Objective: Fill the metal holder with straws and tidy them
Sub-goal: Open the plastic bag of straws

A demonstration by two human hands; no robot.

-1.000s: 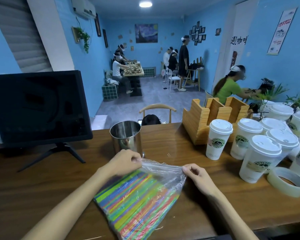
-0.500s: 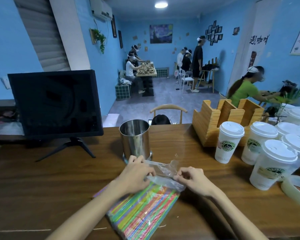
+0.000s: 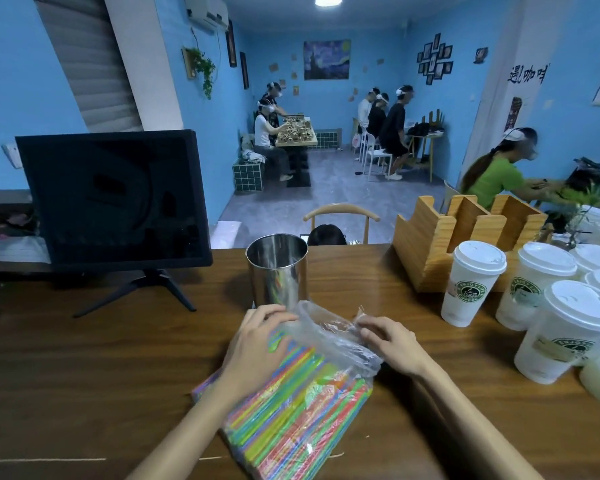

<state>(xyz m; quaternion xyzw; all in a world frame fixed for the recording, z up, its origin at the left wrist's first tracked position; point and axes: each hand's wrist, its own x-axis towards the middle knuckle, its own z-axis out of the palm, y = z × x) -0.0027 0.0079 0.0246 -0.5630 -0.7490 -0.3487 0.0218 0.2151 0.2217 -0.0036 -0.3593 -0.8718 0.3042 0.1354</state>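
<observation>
On counter: 1 holder (image 3: 277, 271), 2 hands (image 3: 257, 341).

One view only, riding on the person's head, wide-angle, looking forward and down across the worktop (image 3: 84, 375). Both forearms come in from the near edge, the bag of straws (image 3: 291, 403) close under the lens, the metal holder (image 3: 278, 275) just beyond, and the blue room stretching far behind.
</observation>
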